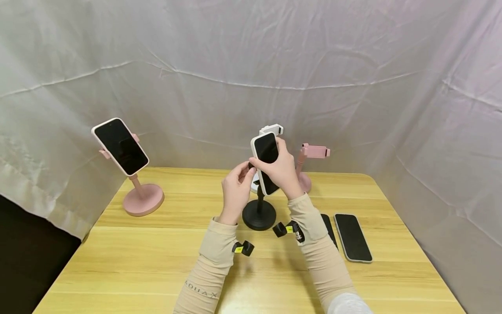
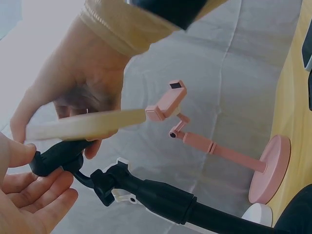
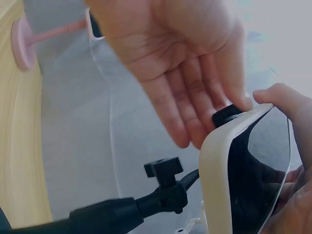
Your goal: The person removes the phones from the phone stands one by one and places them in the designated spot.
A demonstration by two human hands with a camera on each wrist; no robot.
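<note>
My right hand [image 1: 281, 171] grips a smartphone in a white case [image 1: 266, 147] by its sides, thumb across the screen. The phone stands tilted in front of the holder of a black phone stand [image 1: 259, 216]. In the left wrist view, the stand's black clamp [image 2: 61, 157] lies against the back of the phone. My left hand [image 1: 236, 188] pinches the clamp's outer end between thumb and fingers, at the phone's left edge. In the right wrist view, that clamp end [image 3: 226, 115] shows beside the white case, and the black stem's joint [image 3: 168, 187] reaches behind the phone.
At the left, a pink stand [image 1: 143, 199] holds another phone [image 1: 121, 147]. Behind my hands are a white stand's holder [image 1: 272, 129] and a second pink stand [image 1: 316, 151]. A grey-edged phone [image 1: 353, 238] lies at the right, beside a dark one [image 1: 328, 229] partly under my sleeve.
</note>
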